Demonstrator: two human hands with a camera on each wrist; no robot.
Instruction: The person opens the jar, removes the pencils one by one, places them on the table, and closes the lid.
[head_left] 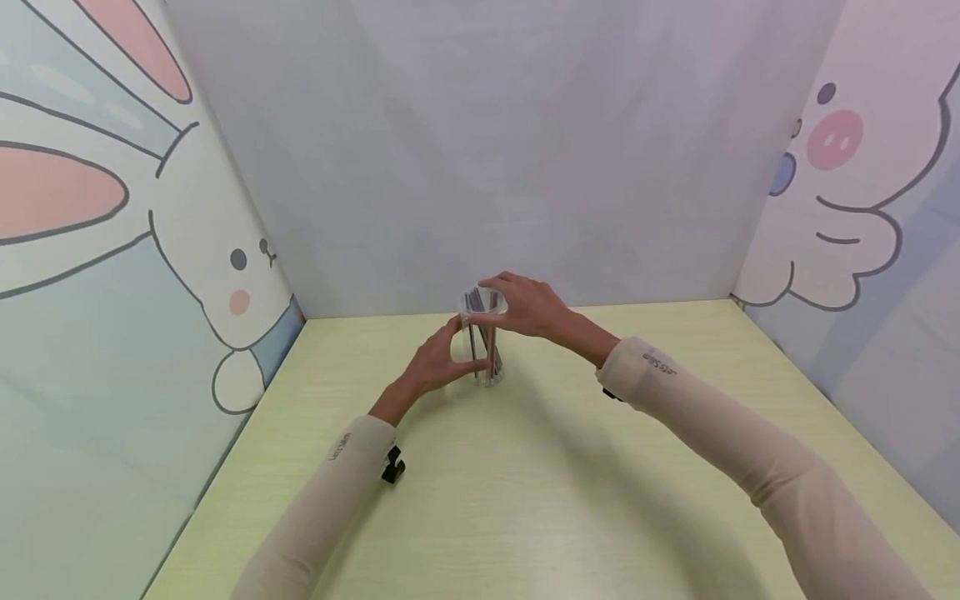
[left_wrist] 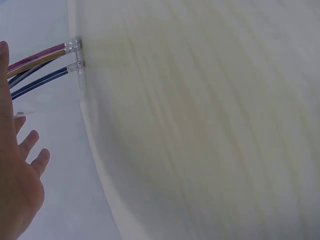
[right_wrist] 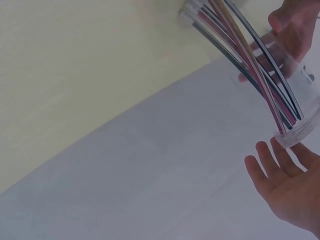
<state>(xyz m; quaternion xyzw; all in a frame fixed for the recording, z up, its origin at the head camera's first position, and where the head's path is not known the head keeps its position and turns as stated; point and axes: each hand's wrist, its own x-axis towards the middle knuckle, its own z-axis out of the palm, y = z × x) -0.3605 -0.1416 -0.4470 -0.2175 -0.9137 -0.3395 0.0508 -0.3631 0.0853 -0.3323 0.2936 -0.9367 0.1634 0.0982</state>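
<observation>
A clear cylindrical container [head_left: 489, 380] stands upright on the table, with several slim coloured sticks [right_wrist: 248, 65], pencil-like, leaning inside. They are dark blue, pink, golden brown and grey. My left hand [head_left: 435, 360] curves round the container's side, thumb low at the front; in the right wrist view its fingers show through the clear wall. From above, my right hand [head_left: 528, 305] spans the mouth, thumb at the near side and fingers at the far side. In the right wrist view, right fingertips touch the thick clear rim [right_wrist: 300, 133].
A pale yellow-green table [head_left: 480, 500] reaches back to a plain grey-white backdrop [head_left: 487, 150]. Side walls carry cartoon prints, a rabbit [head_left: 202, 250] on the left and a pink-nosed animal [head_left: 840, 208] on the right. Both sleeves are light beige.
</observation>
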